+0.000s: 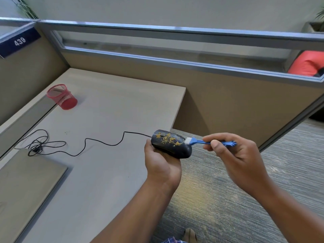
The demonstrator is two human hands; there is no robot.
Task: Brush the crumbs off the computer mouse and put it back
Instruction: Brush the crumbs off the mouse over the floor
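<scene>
Left hand [162, 161] fingers clamp the wired mouse [171, 144] past the bench [108, 109] edge; right hand [235, 151] fingers pinch the blue brush [198, 141]. Risk: crumbs [169, 139] falling onto carpet [236, 190]; taut cable [98, 143] tugging the mouse loose.

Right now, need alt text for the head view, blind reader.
A person's left hand holds a black wired mouse, speckled with yellow crumbs, past the desk edge above the carpet, while the right hand touches a small blue brush to its rear end. The cable trails back across the desk; a red mesh cup stands behind.
</scene>
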